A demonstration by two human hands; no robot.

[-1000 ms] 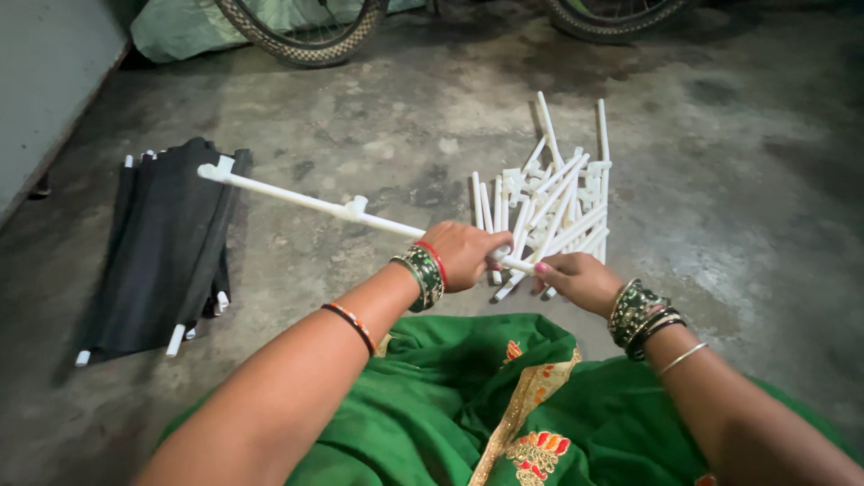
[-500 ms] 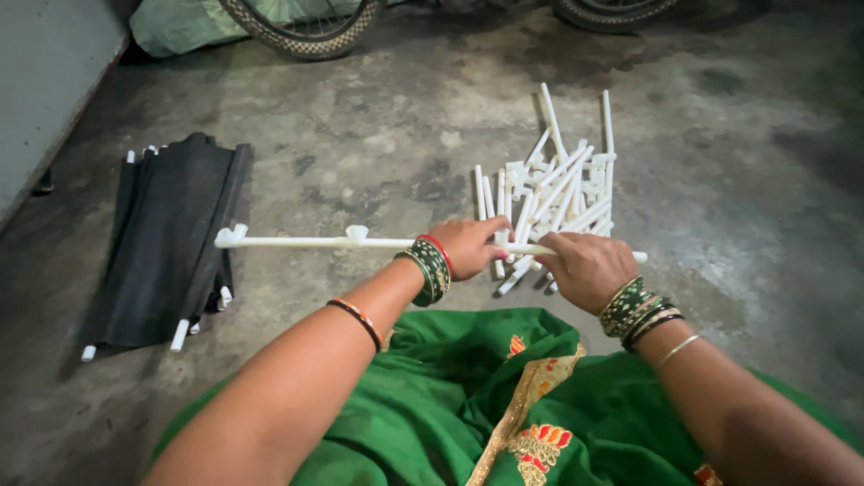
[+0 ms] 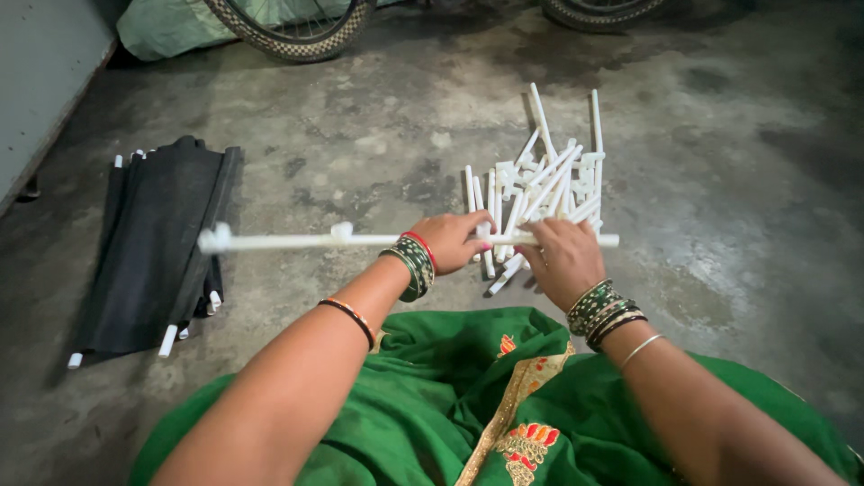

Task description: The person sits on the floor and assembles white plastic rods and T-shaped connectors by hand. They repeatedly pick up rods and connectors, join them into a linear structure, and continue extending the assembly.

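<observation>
Between both hands: long white rod (image 3: 360, 240), now level, longer than a moment ago. Left hand (image 3: 447, 241) and right hand (image 3: 560, 256) fingers clenched on it. Pile of white rods (image 3: 540, 184) just beyond fingers.

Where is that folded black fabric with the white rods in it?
The folded black fabric bundle lies on the grey concrete floor at the left of the head view, beyond the tip of the long white plastic rod.
</observation>
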